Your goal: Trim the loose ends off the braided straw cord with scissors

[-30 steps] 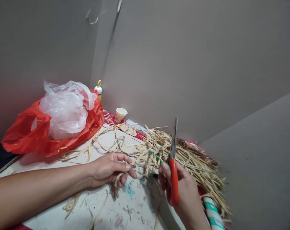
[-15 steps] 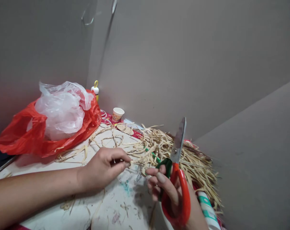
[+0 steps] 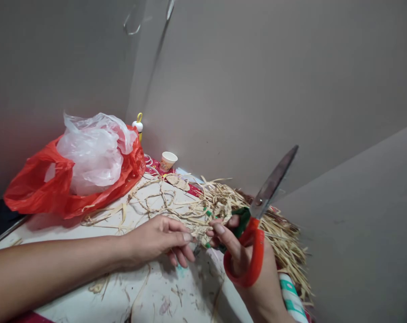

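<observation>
My right hand point(image 3: 250, 264) is hooked through the handles of a pair of scissors point(image 3: 253, 237), one loop orange and the other dark green. The metal blades point up and to the right, closed together. Its thumb and fingertips also touch a knotted, braided piece of pale straw point(image 3: 200, 231). From the left side, my left hand point(image 3: 166, 240) pinches that same piece between thumb and curled fingers. Part of the straw piece is hidden behind the fingertips. Braided straw cord point(image 3: 163, 195) runs from it in loops across the white tabletop point(image 3: 156, 291).
A big bundle of dry straw point(image 3: 284, 242) lies behind my right hand, beside a green-and-white roll point(image 3: 292, 298). Red and clear plastic bags point(image 3: 95, 157) sit at the left. A paper cup point(image 3: 168, 160) and a yellow-topped bottle point(image 3: 137, 125) stand by the grey wall.
My two hands have come together at the straw piece. The scissors have tilted from nearly upright to leaning right. My left hand has shifted slightly right and down.
</observation>
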Tool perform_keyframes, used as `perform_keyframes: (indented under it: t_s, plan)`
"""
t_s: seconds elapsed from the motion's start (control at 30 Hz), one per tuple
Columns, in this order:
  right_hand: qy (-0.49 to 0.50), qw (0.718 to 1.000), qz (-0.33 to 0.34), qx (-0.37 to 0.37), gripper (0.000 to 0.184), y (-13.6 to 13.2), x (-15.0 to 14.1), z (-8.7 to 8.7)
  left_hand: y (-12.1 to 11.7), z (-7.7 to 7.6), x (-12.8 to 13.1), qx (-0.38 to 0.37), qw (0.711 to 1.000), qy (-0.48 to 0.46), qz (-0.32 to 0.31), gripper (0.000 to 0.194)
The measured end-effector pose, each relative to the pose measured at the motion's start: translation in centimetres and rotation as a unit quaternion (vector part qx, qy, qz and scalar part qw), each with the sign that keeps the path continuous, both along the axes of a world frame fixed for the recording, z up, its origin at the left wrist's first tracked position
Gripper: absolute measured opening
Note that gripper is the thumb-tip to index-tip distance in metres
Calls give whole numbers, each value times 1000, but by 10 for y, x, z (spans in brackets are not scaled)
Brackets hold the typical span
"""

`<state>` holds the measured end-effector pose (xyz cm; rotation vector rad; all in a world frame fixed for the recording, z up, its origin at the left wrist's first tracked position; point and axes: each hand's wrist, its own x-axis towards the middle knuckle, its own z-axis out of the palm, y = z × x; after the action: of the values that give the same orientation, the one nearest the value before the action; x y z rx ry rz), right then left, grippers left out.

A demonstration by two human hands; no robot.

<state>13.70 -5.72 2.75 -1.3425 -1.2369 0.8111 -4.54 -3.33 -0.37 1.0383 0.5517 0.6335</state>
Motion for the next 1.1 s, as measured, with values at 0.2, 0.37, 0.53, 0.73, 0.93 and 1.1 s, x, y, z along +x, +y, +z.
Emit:
perform_keyframes:
  t_s: [0.2, 0.37, 0.53, 0.73, 0.93, 1.1]
  plan:
    - [-21, 999, 8, 33, 37, 7, -2, 5, -3, 7, -5, 35, 996, 2, 80, 22]
    - [-32, 998, 31, -37, 36, 16, 2, -7, 3, 4, -2, 6, 981, 70, 179, 19]
    - [-154, 988, 31, -15, 32, 8, 30, -32, 13, -5, -2, -22, 973, 83, 215, 21]
    - [-470, 873, 110, 69, 27, -18, 62, -43, 13, -11, -1, -20, 971, 74, 228, 35]
    - [-628, 762, 100, 119, 23, -22, 75, -41, 9, -13, 1, 10, 972, 87, 218, 38]
    - [-677, 717, 74, 146, 24, -22, 81, -42, 8, -11, 0, 25, 972, 94, 215, 35]
